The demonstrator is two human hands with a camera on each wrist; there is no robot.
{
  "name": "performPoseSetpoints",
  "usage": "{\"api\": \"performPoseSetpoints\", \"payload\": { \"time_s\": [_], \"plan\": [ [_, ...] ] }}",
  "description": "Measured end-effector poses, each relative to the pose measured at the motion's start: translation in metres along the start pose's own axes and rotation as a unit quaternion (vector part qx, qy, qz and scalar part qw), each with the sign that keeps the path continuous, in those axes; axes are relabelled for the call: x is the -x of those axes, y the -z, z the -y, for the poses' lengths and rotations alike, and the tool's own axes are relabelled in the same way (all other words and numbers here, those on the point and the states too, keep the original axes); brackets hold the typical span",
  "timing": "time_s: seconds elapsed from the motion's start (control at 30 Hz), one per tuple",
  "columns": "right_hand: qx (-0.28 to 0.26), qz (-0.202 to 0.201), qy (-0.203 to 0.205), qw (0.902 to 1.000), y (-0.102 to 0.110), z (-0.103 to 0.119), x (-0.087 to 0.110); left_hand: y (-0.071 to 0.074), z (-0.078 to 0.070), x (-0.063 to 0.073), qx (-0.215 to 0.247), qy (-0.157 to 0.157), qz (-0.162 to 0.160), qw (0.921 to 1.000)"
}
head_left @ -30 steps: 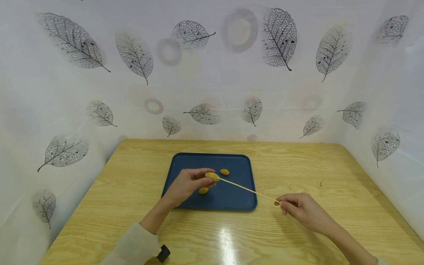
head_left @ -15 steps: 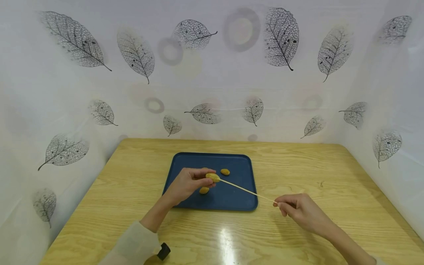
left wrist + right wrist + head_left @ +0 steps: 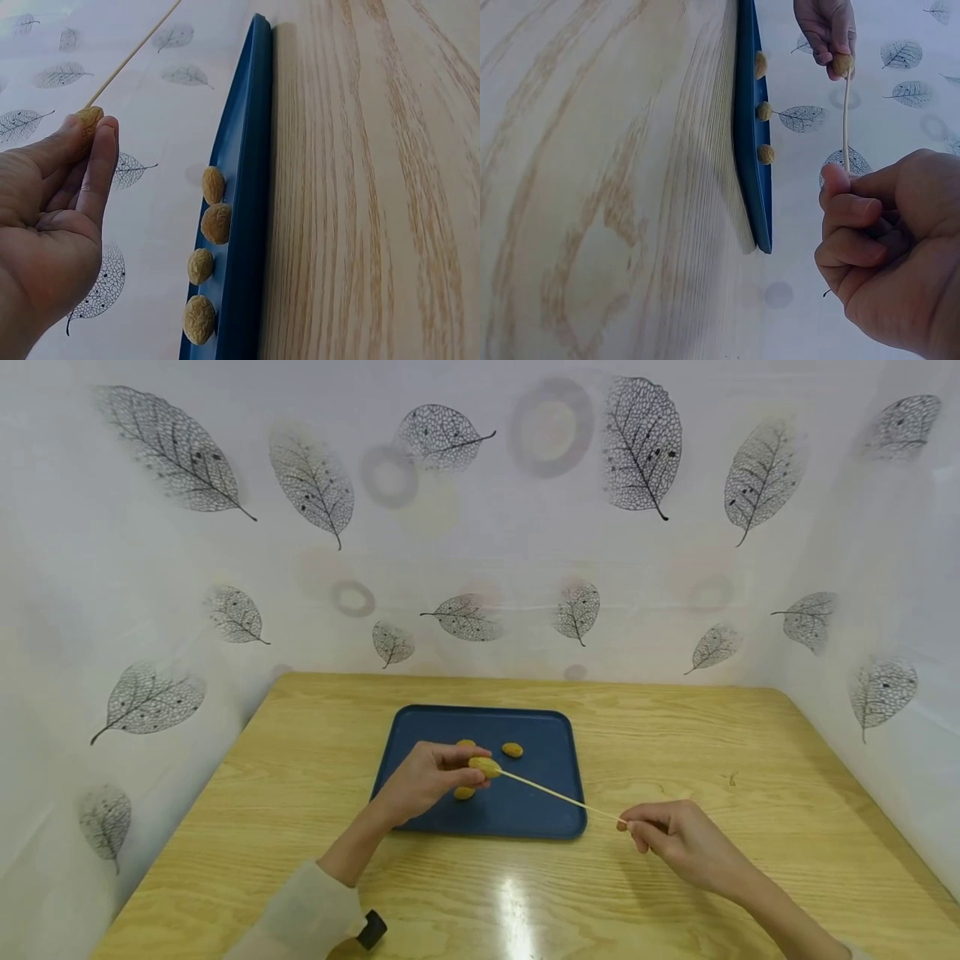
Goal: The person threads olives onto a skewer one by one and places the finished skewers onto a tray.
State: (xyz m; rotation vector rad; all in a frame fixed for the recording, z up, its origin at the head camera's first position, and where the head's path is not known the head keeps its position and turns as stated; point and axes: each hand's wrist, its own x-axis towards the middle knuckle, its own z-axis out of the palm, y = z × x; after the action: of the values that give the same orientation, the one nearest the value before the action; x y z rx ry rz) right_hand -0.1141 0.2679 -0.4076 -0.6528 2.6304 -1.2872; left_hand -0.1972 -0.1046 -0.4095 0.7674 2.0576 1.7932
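Note:
My left hand (image 3: 423,783) pinches a wrinkled, yellow-brown dried fruit (image 3: 484,767) above the blue tray (image 3: 536,820). A thin wooden skewer (image 3: 558,795) runs from the right end of this fruit to my right hand (image 3: 686,843). Thumb and fingertips of the right hand pinch the skewer's other end, to the right of the tray. The skewer's tip meets the fruit; how deep it goes is hidden. Several similar fruits lie on the tray, one at the right (image 3: 512,749), one under the left hand (image 3: 464,793) and one partly covered behind it (image 3: 466,742).
The tray lies on a light wooden table (image 3: 660,735). A white curtain (image 3: 480,552) printed with dark leaves stands around the table's back and sides. A black strap (image 3: 371,930) shows by the left sleeve (image 3: 307,910).
Both hands hold the fruit and skewer almost as before. The left hand has dipped slightly, and more of the fruit behind it shows. The right hand has shifted slightly left.

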Motion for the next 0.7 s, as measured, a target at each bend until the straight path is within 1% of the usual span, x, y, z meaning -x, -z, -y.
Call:
{"api": "performPoseSetpoints", "payload": {
  "time_s": [0.23,0.4,0.5,0.63,0.7],
  "plan": [
    [-0.006,-0.005,0.005,1.0000,-0.0003,-0.0038,0.0022,-0.0035,0.0004,-0.0018,0.008,0.004,0.005,0.9999],
    [-0.024,0.001,0.001,0.9997,-0.0006,-0.0046,0.0022,-0.0049,-0.0004,-0.0021,0.008,0.005,-0.001,1.0000],
    [-0.036,0.008,0.003,0.9993,0.0002,-0.0038,0.0012,-0.0062,-0.0008,-0.0020,0.043,0.017,-0.010,0.9989],
    [-0.053,0.011,0.002,0.9985,0.0021,-0.0028,-0.0002,-0.0080,0.0005,-0.0033,0.106,0.037,-0.026,0.9934],
    [-0.062,0.012,0.005,0.9980,0.0030,-0.0034,-0.0003,-0.0086,0.0017,-0.0044,0.121,0.044,-0.031,0.9913]
  ]
}}
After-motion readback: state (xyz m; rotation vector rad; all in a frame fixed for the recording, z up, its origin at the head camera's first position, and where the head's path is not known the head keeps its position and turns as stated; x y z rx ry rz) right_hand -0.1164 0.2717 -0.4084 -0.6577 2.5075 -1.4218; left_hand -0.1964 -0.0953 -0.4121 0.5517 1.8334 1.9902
